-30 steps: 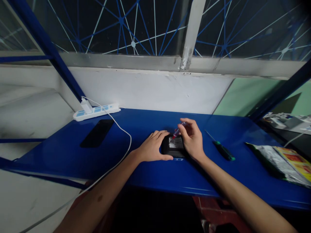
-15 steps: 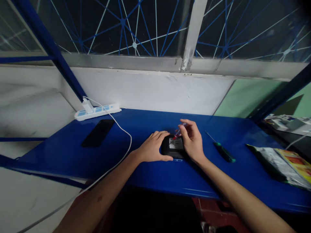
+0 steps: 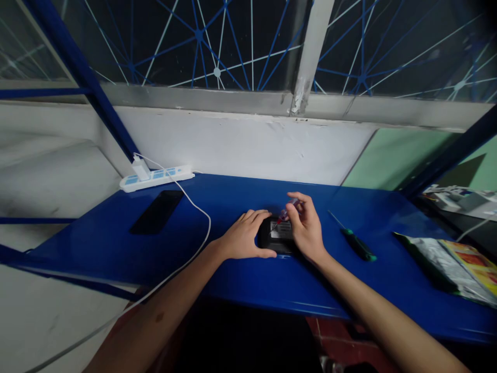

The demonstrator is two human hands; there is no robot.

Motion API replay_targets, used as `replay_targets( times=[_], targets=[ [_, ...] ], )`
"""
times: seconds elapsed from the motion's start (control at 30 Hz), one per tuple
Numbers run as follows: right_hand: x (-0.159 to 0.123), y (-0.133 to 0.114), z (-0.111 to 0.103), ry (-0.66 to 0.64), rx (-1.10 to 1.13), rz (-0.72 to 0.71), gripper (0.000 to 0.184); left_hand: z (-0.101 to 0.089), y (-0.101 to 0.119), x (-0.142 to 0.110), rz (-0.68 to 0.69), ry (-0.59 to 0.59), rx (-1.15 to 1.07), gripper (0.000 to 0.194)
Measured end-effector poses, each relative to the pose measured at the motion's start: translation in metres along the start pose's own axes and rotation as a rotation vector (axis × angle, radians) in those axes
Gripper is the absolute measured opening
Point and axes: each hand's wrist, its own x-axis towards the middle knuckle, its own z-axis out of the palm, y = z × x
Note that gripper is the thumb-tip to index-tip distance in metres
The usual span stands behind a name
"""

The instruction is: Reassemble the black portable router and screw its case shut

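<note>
Nearest the viewer, the left hand point(image 3: 244, 238) lies flat and spread against the left side of a small black rectangular device with a white label point(image 3: 276, 234), steadying it on the glossy blue metal tabletop point(image 3: 233, 280) near the front edge. The right hand point(image 3: 306, 225) pinches a slim red-handled screwdriver point(image 3: 285, 214) between thumb and fingertips, its tip angled down onto the device's top face, so one hand braces while the other works. Just right lies a spare green-handled screwdriver point(image 3: 355, 239), within reach. Farther right rests a crinkled silver and yellow foil packet point(image 3: 450, 261). Farther left lies a flat black phone point(image 3: 156, 218). At the back edge sits a white power strip point(image 3: 155, 177), its white cable point(image 3: 202, 217) trailing off the front.
</note>
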Motion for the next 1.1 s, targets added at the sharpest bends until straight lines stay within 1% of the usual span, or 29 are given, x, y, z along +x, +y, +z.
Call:
replay_targets(
  times=[0.2,0.33,0.43,0.53,0.7,0.83,0.9,1.1],
  targets=[
    [0.004,0.001,-0.001,0.020,-0.036,-0.018,0.022,0.002,-0.002,-0.001,-0.008,-0.008,0.000,0.101],
    [0.003,-0.006,-0.002,-0.013,0.067,0.018,0.028,0.002,-0.003,0.000,0.013,0.007,-0.005,0.099],
    [0.001,-0.008,-0.002,-0.046,0.113,0.047,0.027,0.001,-0.002,0.000,0.008,0.003,-0.006,0.099],
    [-0.001,-0.005,-0.001,-0.040,0.074,0.034,0.028,0.000,-0.001,0.000,-0.002,0.003,-0.008,0.100],
    [0.001,-0.001,-0.001,0.016,-0.015,-0.010,0.025,-0.001,0.000,-0.001,-0.010,-0.007,-0.009,0.100],
    [0.000,-0.004,-0.001,0.002,0.093,0.015,0.030,0.000,0.001,0.000,-0.006,-0.004,-0.008,0.100],
    [-0.001,-0.006,0.000,-0.019,0.134,0.034,0.029,0.000,0.001,0.000,-0.002,-0.004,-0.018,0.099],
    [-0.002,-0.006,0.000,-0.026,0.020,0.009,0.028,-0.001,0.000,-0.001,-0.009,-0.011,-0.015,0.100]
  ],
)
